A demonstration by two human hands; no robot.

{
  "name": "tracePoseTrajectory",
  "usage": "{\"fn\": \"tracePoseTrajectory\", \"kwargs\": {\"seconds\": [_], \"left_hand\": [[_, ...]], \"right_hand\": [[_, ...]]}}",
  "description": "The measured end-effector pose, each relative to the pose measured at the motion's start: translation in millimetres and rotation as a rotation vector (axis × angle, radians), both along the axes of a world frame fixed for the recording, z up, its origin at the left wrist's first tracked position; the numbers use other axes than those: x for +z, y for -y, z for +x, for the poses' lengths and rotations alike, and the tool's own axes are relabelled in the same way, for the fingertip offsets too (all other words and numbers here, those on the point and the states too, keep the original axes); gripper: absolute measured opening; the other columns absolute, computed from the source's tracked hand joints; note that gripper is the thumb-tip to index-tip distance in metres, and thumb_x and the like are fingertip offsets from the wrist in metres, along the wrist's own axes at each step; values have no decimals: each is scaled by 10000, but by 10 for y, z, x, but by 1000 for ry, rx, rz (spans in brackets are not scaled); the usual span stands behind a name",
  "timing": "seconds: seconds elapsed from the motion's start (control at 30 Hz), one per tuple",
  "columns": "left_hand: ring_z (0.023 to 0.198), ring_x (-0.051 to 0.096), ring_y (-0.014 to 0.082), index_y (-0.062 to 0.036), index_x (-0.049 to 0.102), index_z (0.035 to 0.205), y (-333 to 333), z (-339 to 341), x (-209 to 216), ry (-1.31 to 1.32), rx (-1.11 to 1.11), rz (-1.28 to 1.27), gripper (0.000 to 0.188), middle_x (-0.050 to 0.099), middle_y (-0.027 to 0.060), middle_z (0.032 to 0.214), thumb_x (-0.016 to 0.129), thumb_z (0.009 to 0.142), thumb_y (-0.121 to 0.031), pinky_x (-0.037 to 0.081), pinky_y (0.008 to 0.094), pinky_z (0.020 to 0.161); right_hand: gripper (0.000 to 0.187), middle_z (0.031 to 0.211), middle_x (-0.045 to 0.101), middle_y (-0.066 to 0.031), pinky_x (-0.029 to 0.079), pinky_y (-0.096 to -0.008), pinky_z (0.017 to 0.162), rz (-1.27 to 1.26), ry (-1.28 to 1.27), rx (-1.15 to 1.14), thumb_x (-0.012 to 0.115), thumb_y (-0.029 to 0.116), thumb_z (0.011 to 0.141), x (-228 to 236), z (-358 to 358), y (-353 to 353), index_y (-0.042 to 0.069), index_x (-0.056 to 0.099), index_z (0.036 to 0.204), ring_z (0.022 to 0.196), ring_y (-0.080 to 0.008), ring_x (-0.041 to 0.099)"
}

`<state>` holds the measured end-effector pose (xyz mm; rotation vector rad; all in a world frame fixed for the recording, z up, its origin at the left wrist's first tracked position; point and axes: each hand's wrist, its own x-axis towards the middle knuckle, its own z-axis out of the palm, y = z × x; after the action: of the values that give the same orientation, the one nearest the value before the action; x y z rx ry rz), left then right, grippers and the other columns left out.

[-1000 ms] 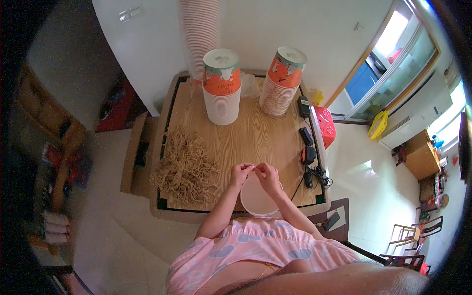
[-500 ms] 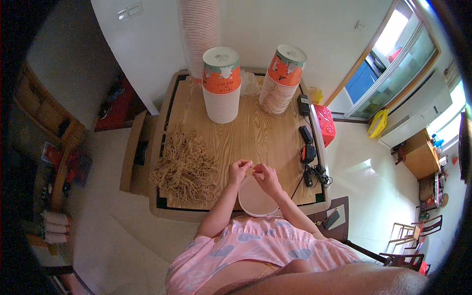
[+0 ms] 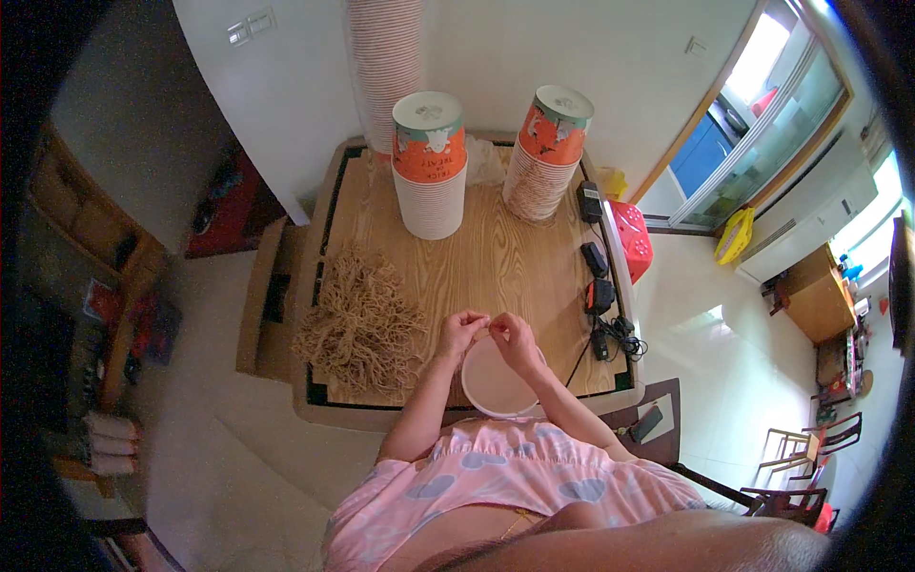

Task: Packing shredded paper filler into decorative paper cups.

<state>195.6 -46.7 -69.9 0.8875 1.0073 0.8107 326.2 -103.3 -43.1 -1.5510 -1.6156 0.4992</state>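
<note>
My left hand (image 3: pixel 464 331) and my right hand (image 3: pixel 513 341) meet above the far rim of a white paper bucket (image 3: pixel 498 381), fingertips pinched together. Something small and tan shows between the fingertips, too small to make out. The bucket stands at the table's near edge against my body, its pale round face toward me. Left of my left hand lies a tangled heap of brown paper-like twine (image 3: pixel 357 324).
On the wooden table (image 3: pixel 467 262) stand two stacks of upside-down buckets, one left (image 3: pixel 430 167) and one right (image 3: pixel 550 153). A tall column of nested white cups (image 3: pixel 386 71) rises behind. Black power adapters (image 3: pixel 598 296) with coiled cables line the right edge.
Both hands stay pinched together over the bucket, with only slight finger movement. The whole view has shifted a little; nothing else has visibly moved.
</note>
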Motion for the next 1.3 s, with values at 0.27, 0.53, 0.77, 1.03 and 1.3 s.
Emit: {"fn": "tracePoseTrajectory", "kwargs": {"seconds": [0.27, 0.53, 0.77, 1.03, 1.3], "left_hand": [[724, 595, 126, 3, 619, 823, -11, -32, -9, -104, -68, 136, 63, 632, 66, 785, 594, 769, -14, 480, 230, 642], [709, 598, 135, 4, 609, 796, -32, -45, -43, -71, 3, 117, 50, 630, 75, 765, 602, 756, -25, 483, 248, 678], [674, 585, 124, -4, 603, 778, -14, -17, 5, -84, 15, 113, 49, 619, 58, 730, 616, 751, -43, 465, 240, 639], [643, 574, 114, -13, 605, 800, -28, -45, -66, -39, -31, -7, 70, 620, 57, 728, 625, 748, -56, 447, 223, 593], [555, 521, 68, -54, 621, 794, -29, -47, -116, 37, -1, -15, 87, 627, 25, 736, 627, 759, -133, 358, 194, 450]], "right_hand": [[94, 745, 587, -130, 467, -345, 608, -11, -59, -33, 594, 22, 717, -4, -11, -54, 20, 554, 801, 681, -264, 574], [68, 723, 575, -105, 449, -344, 629, 65, 46, 18, 603, 41, 694, 51, -22, -8, 37, 572, 754, 709, -262, 557], [84, 718, 568, -105, 451, -344, 633, 58, 42, -28, 608, 51, 705, 30, -16, -21, 26, 548, 758, 708, -270, 552], [61, 729, 578, -109, 458, -337, 632, 3, 4, -8, 594, 19, 712, -5, 15, -46, 23, 559, 761, 705, -267, 560], [52, 738, 585, -106, 459, -340, 639, -38, 47, 53, 606, 31, 712, 87, 10, -33, 30, 587, 760, 712, -264, 557]]}}
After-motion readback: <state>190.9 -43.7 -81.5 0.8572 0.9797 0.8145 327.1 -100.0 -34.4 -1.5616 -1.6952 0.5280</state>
